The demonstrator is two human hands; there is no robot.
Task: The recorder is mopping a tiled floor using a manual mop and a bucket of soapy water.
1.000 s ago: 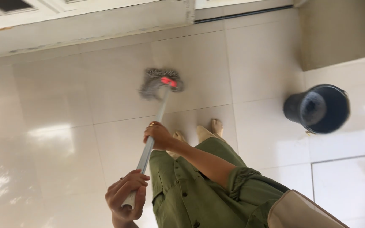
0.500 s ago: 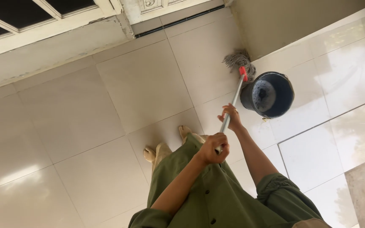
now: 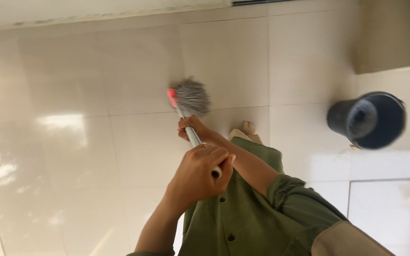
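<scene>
Glossy cream floor tiles (image 3: 72, 156), sun-glare patches at the left; person in an olive buttoned garment (image 3: 243, 218) looks straight down at them.

Nearest: left hand (image 3: 196, 176) wrapped shut around the top end of the mop handle (image 3: 193, 137); a short white end-piece pokes out past the knuckles. Beyond it: right hand (image 3: 191, 127) closed on the shaft lower down, close to the red collar. Handle is a thin pale metal tube; judged light and rigid, likely slick where bare, so the two spaced grips give the leverage.

Farther: mop head (image 3: 191, 96), grey string, pressed on the tile just ahead of a bare foot (image 3: 247, 129); soft and floppy, probably heavier when wet, dragging rather than gliding.

Off to the right, well apart: dark round bucket (image 3: 368, 119) upright on the floor; contents cannot be made out. Farthest: pale wall base and a tan corner.
</scene>
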